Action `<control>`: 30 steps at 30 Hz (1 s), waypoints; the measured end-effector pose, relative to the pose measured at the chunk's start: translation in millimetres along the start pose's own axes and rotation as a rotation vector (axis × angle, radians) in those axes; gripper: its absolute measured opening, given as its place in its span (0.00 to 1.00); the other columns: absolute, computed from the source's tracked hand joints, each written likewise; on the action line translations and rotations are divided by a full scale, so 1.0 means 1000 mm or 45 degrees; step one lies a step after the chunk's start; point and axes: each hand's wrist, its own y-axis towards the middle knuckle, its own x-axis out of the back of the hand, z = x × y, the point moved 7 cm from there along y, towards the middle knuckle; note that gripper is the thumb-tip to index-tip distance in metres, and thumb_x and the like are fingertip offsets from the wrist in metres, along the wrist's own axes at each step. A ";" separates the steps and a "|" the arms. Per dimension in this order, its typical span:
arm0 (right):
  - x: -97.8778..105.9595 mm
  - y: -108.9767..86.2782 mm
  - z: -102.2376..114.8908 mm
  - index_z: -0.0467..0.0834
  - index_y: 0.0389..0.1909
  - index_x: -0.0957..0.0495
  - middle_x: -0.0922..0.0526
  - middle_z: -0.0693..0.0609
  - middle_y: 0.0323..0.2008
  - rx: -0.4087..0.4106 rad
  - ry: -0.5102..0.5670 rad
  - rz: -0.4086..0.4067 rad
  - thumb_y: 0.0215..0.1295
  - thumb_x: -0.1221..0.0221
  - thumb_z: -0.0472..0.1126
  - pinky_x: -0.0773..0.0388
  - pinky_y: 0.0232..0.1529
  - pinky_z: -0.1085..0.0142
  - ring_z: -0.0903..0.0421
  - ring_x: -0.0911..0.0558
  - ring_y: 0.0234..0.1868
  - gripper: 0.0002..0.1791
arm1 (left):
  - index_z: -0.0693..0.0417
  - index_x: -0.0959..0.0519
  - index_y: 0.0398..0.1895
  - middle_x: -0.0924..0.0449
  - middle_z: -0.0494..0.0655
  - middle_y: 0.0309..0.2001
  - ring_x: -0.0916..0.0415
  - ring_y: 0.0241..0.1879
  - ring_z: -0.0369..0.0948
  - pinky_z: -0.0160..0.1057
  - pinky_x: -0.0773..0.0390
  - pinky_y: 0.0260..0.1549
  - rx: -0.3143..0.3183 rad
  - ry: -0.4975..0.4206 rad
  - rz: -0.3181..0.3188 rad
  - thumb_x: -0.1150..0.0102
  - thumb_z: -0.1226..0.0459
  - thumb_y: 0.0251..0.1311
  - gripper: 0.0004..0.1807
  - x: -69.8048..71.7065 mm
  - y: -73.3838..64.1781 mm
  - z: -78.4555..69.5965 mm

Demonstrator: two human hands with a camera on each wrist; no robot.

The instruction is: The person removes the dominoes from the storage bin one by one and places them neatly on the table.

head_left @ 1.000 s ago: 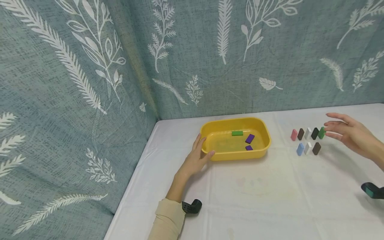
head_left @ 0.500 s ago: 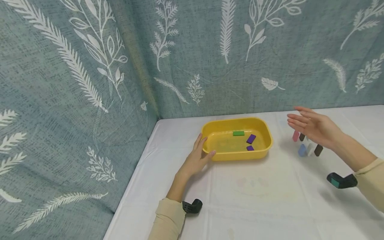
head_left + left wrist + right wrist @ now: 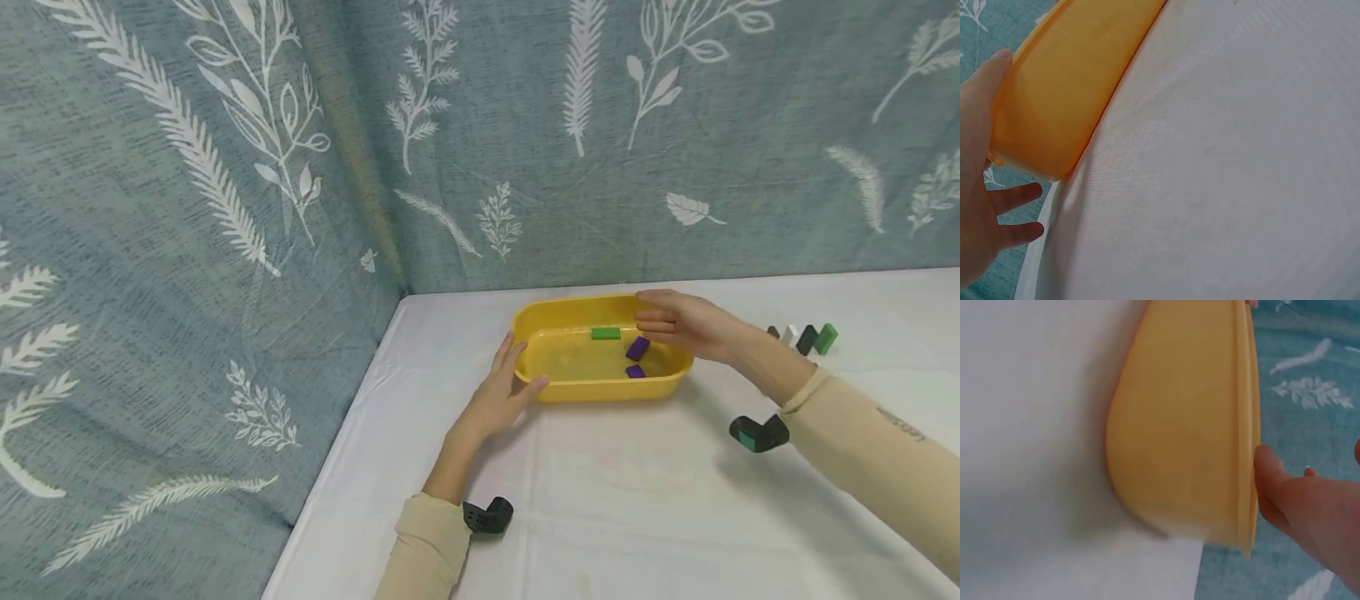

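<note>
A yellow plastic tray point(image 3: 600, 390) stands on the white cloth. Inside lie a green domino-like block point(image 3: 606, 333) and two purple ones point(image 3: 637, 348). My left hand point(image 3: 495, 400) rests at the tray's left end, thumb by the front rim. In the left wrist view two straight fingers of that hand point(image 3: 975, 187) stick out clear of the tray wall point(image 3: 1079, 81). My right hand point(image 3: 693, 327) is over the tray's right end with fingers extended, nothing seen in it. The right wrist view has its thumb right at the rim point(image 3: 1249, 425).
Right of the tray, several blocks stand upright, among them a green one point(image 3: 827, 339), a black one point(image 3: 807, 340) and a white one point(image 3: 790, 335). My right forearm hides others. A patterned blue-green curtain point(image 3: 525, 150) borders the cloth point(image 3: 630, 500) behind and at left.
My right hand has swept left from beside the standing blocks, across them, to the tray's right end. The left hand stays at the tray. The head view has shifted slightly.
</note>
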 end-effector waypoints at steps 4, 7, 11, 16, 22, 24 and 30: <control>-0.005 0.017 -0.006 0.37 0.74 0.67 0.55 0.32 0.71 -0.057 -0.019 -0.072 0.75 0.54 0.47 0.44 0.66 0.59 0.42 0.45 0.69 0.41 | 0.51 0.52 0.76 0.69 0.42 0.76 0.49 0.69 0.55 0.57 0.41 0.61 -0.007 0.007 0.001 0.55 0.38 0.65 0.44 0.000 0.001 -0.002; -0.007 0.026 -0.011 0.37 0.74 0.65 0.56 0.32 0.71 -0.081 -0.083 -0.112 0.75 0.57 0.46 0.43 0.66 0.59 0.43 0.44 0.67 0.38 | 0.51 0.52 0.76 0.69 0.42 0.76 0.48 0.69 0.55 0.57 0.41 0.61 -0.015 0.012 0.002 0.55 0.37 0.64 0.44 0.000 0.002 -0.003; -0.009 0.039 -0.018 0.36 0.74 0.62 0.56 0.31 0.70 -0.095 -0.189 -0.115 0.74 0.56 0.46 0.39 0.64 0.59 0.44 0.43 0.66 0.37 | 0.52 0.52 0.76 0.70 0.42 0.76 0.49 0.69 0.55 0.58 0.41 0.60 -0.011 0.017 0.001 0.56 0.36 0.64 0.45 0.001 0.002 -0.002; -0.006 0.059 -0.029 0.36 0.74 0.56 0.58 0.31 0.72 -0.067 -0.313 -0.055 0.69 0.48 0.53 0.34 0.60 0.60 0.44 0.41 0.65 0.43 | 0.51 0.52 0.76 0.70 0.41 0.76 0.50 0.69 0.54 0.58 0.41 0.60 0.006 0.012 0.007 0.56 0.37 0.64 0.45 0.000 0.000 0.000; -0.017 0.056 -0.027 0.33 0.73 0.57 0.53 0.34 0.71 -0.064 -0.441 -0.076 0.74 0.54 0.46 0.39 0.64 0.55 0.40 0.46 0.68 0.36 | 0.51 0.52 0.76 0.70 0.42 0.76 0.50 0.69 0.54 0.59 0.41 0.60 0.002 0.017 0.009 0.56 0.37 0.64 0.45 0.000 0.000 -0.001; -0.020 0.053 -0.025 0.32 0.73 0.59 0.51 0.33 0.70 -0.074 -0.485 -0.088 0.75 0.56 0.44 0.40 0.64 0.54 0.40 0.45 0.68 0.36 | 0.51 0.52 0.76 0.69 0.43 0.76 0.50 0.70 0.54 0.59 0.41 0.60 0.000 0.020 0.009 0.56 0.37 0.64 0.45 0.000 0.000 -0.001; -0.025 0.052 -0.023 0.30 0.72 0.63 0.46 0.29 0.66 -0.100 -0.572 -0.080 0.74 0.55 0.43 0.33 0.59 0.55 0.41 0.34 0.59 0.38 | 0.51 0.53 0.76 0.70 0.43 0.76 0.51 0.70 0.53 0.58 0.41 0.61 0.000 0.025 0.013 0.56 0.37 0.65 0.45 0.001 0.000 0.000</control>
